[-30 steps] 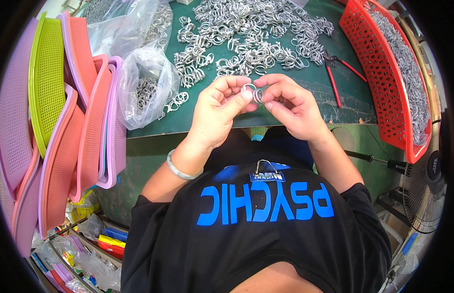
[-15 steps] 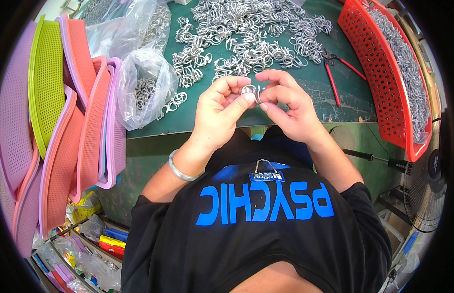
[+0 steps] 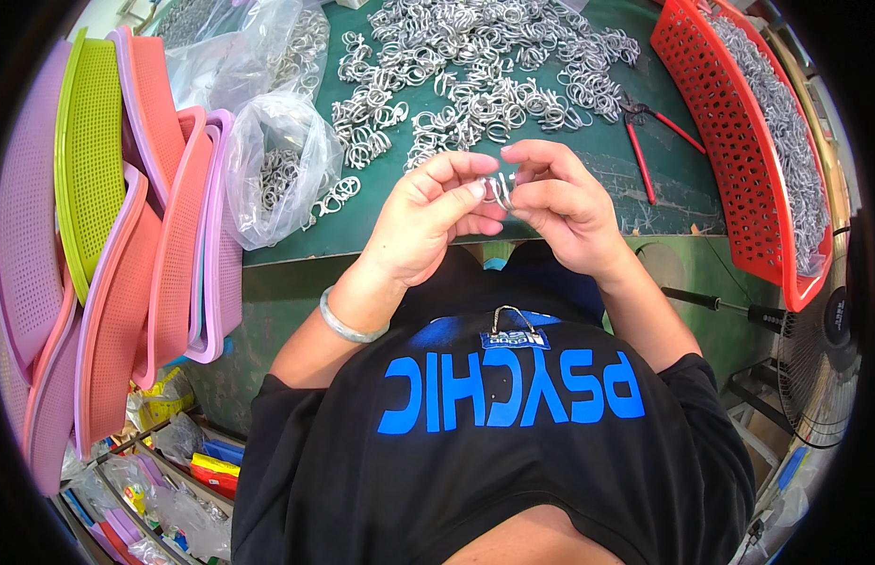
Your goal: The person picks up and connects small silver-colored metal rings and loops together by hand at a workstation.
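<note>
Just past the table's near edge, a small silvery metal ring piece with looped ends is between my two hands. My left hand pinches it between thumb and fingers from the left. From the right, the fingertips of my right hand close on the same piece; it may be more than one ring, which I cannot make out. Beyond my hands, a large heap of similar metal rings covers the table. A few loose rings lie beside a clear plastic bag that holds more.
Red-handled pliers lie right of the heap. A red perforated basket full of small metal parts stands at the right edge. Stacked purple, green and salmon baskets rise at left. A black fan is at lower right.
Both hands have turned slightly and shifted a little, the right one outward. The ring piece is now tilted differently between the fingers, and more left fingers show beneath it.
</note>
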Tool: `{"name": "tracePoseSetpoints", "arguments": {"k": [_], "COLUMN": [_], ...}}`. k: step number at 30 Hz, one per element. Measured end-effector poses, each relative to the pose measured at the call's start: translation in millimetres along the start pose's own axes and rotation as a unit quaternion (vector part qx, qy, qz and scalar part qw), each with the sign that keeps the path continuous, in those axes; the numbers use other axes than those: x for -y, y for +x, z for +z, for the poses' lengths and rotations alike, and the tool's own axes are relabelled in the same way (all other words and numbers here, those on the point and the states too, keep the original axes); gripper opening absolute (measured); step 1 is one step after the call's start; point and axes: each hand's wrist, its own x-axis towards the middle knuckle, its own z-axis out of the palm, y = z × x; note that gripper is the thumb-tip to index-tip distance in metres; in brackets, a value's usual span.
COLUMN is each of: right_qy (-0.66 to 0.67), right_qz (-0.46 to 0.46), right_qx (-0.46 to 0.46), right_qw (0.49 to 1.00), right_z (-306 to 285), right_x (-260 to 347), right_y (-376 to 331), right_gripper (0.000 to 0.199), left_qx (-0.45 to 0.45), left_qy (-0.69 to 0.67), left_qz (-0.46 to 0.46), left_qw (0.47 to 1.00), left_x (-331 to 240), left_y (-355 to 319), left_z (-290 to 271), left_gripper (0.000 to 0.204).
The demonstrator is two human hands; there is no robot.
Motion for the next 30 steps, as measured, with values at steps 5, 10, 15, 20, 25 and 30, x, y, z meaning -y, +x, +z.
{"name": "tracePoseSetpoints", "arguments": {"k": [5, 10, 15, 20, 25, 30], "right_qy": [-0.095, -0.164, -0.117, -0.110, -0.110, -0.074], "right_qz": [-0.028, -0.055, -0.024, -0.016, -0.004, 0.033], "right_qx": [-0.012, -0.011, -0.017, -0.021, -0.020, -0.032], "right_qw": [0.995, 0.985, 0.993, 0.994, 0.994, 0.996], "right_z": [1, 1, 2, 1, 1, 1], "right_x": [1, 1, -1, -2, -3, -1], "right_y": [-1, -1, -2, -3, -6, -6], "right_gripper": [0.020, 0.021, 0.019, 0.017, 0.017, 0.016], "left_qx": [0.019, 0.006, 0.008, -0.016, -0.036, -0.039], "left_qy": [-0.028, 0.033, 0.028, 0.031, 0.018, 0.012], "left_qz": [-0.064, -0.039, -0.030, -0.033, -0.036, -0.015], "left_qw": [0.997, 0.999, 0.999, 0.999, 0.999, 0.999], "left_x": [0, 4, 7, 9, 10, 14], "left_y": [-3, -1, 0, 0, 0, 0], "left_z": [5, 7, 6, 6, 6, 5], "left_gripper": [0.017, 0.016, 0.015, 0.012, 0.012, 0.010]}}
